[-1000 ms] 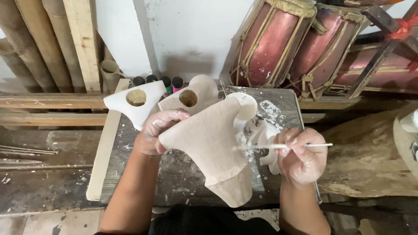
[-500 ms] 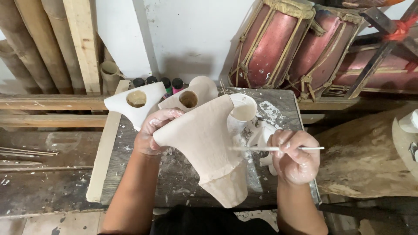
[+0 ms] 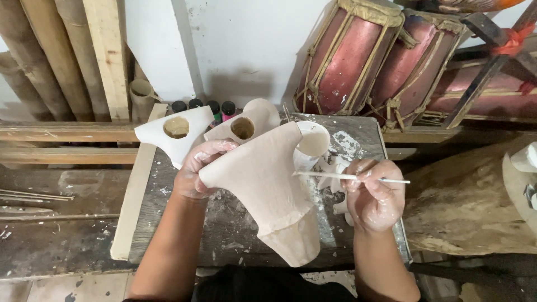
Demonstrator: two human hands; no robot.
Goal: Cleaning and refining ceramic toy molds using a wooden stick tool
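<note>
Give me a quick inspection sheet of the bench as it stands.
Surface: grey worktable, splashed with white.
Job's things: tan shaped piece, raised over the table; thin white stick, tip at its edge.
Clutter: white piece with hole; tan piece with hole; white cup; small bottles.
Grips: left hand holds the tan shaped piece; right hand holds the stick.
Cables: nothing seen.
Surroundings: red drums; bamboo poles; white wall.

I see two red drums against the white wall, small paint bottles behind the bench, and bamboo poles at left.
</note>
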